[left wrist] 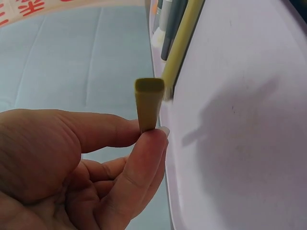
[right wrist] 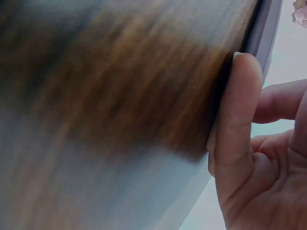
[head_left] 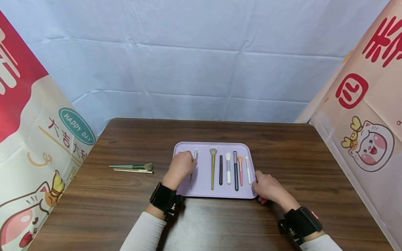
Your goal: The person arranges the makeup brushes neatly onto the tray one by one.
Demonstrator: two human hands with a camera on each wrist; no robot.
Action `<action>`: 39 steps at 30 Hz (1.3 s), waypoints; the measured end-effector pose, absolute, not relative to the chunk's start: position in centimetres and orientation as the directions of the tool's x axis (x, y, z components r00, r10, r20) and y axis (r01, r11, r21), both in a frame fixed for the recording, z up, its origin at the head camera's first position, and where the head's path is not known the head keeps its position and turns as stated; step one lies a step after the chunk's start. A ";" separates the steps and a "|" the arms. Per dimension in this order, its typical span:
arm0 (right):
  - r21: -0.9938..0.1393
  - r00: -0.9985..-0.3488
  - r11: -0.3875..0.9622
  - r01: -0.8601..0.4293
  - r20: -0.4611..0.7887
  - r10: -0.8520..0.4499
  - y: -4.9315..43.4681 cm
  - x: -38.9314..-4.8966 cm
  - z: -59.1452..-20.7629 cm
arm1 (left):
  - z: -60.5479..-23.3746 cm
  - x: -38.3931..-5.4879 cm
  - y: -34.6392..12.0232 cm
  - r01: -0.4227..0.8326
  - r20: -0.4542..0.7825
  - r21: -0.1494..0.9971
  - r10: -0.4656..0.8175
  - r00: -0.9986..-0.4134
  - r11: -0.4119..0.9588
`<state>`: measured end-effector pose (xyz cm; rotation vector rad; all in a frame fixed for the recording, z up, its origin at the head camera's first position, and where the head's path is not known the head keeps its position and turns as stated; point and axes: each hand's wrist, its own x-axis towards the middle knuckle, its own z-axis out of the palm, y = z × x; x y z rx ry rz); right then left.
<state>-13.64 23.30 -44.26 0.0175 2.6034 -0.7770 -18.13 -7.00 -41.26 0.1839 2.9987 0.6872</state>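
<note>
Left hand (head_left: pixel 183 164) over the left part of a lilac tray (head_left: pixel 201 191), thumb and fingertips close together, pinching a slim makeup brush (left wrist: pixel 149 103); its flat, yellowish handle end faces the left wrist camera, and in the head view the brush runs roughly lengthwise with the row, slightly slanted, pale tip away from the person. A shadow of hand and brush falls on the tray floor; whether the brush touches the tray, cannot tell. Right hand (head_left: pixel 267 187) at the tray's near right corner, thumb and fingers bent about the rim, gripping it. Already on the tray, side by side and apart, left to right: an olive brush (head_left: pixel 213 170) with a full bristle head, a short black stick (head_left: pixel 221 170), a white-and-grey brush (head_left: pixel 228 170), a long dark slate brush (head_left: pixel 236 170), a pink brush (head_left: pixel 240 170) with peach bristles, a thin white brush (head_left: pixel 247 169). Bristle heads, where visible, point away from the person. Left of the tray, well apart from it on the brown wood-grain tabletop (head_left: pixel 238 223): a green brush (head_left: pixel 132 167), bristles to the right, and just beside it on the near side some thin pale sticks (head_left: pixel 133 170), exact count unclear. Behind, a creased pale blue cloth (head_left: pixel 194 69). Black straps (head_left: pixel 163 198) on both wrists, white sleeves (head_left: pixel 142 232).
</note>
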 end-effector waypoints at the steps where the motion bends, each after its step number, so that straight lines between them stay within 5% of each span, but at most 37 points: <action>1: -0.521 -0.911 0.844 0.129 -0.398 -0.106 23.3 -13.6 -44.3 | -41.3 -18.1 -6.9 0.095 -0.040 0.441 0.125 -0.991 0.893; 39: -0.512 -0.910 0.850 0.126 -0.400 -0.107 23.3 -13.6 -44.2 | -42.4 -18.9 -3.8 0.047 -0.150 0.413 0.119 -0.981 0.909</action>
